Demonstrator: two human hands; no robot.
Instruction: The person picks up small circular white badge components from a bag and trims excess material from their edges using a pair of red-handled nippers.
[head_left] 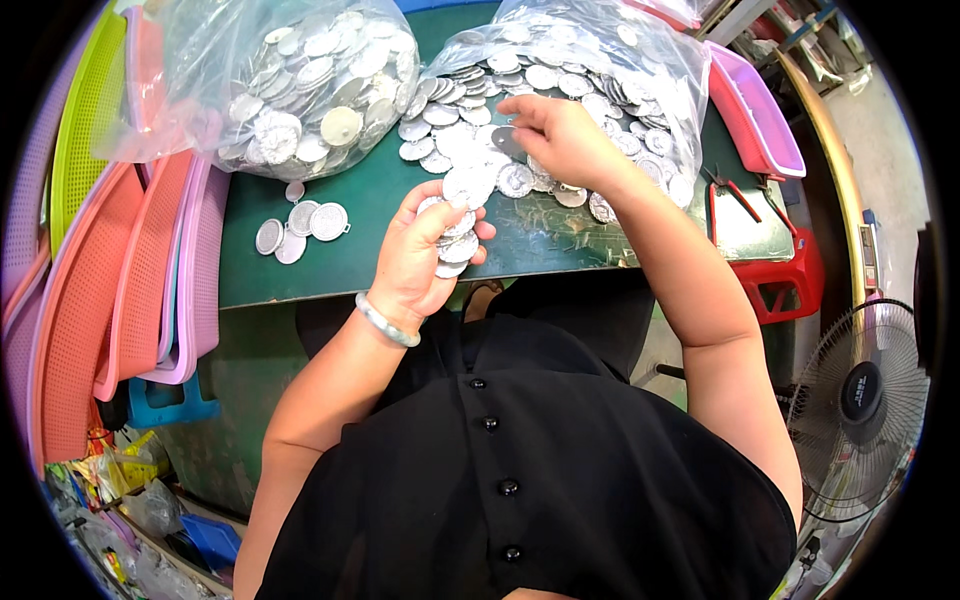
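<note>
My left hand [418, 255] grips a stack of round silver metal discs [455, 238] just above the near edge of the green table [370, 205]. My right hand [560, 135] reaches into the pile of loose discs [470, 155] that spills from an open clear plastic bag [600, 60], and pinches one disc [508, 140] between its fingertips. A second clear bag [300, 85], full of the same discs, lies at the table's far left. A few loose discs [300, 225] lie on the table near the left.
Stacked plastic trays in orange, pink and green [110, 260] lean at the left. A pink tray [755, 110] sits at the right of the table, with red-handled pliers [740, 195] beside it. A red stool [785, 285] and a standing fan [865, 395] are at the right.
</note>
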